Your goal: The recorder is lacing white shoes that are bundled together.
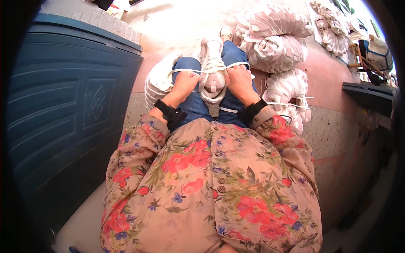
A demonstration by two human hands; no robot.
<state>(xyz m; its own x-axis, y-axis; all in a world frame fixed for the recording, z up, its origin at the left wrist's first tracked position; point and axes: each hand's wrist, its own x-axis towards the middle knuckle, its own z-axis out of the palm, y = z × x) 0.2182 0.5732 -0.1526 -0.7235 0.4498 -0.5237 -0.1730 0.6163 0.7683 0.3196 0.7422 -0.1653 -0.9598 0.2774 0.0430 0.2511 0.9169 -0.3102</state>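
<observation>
A pale sneaker (212, 55) rests between my knees, its heel end toward me and its toe pointing away. White shoelace (206, 71) crosses over the sneaker's upper part, with loose lengths running out to both sides. My left hand (184, 85) is closed in a pinch on the lace at the shoe's left side. Opposite it, my right hand (240, 84) also pinches the lace, close to the shoe's right edge. The fingertips of both hands are partly hidden. Each wrist wears a black band.
A bundle of white shoe parts with laces (158, 82) lies by my left leg. Larger bundles (276, 50) are stacked beyond my right knee, another (289, 95) nearer. A dark blue panelled door (55, 105) stands at left. Further bundles (333, 31) lie far right.
</observation>
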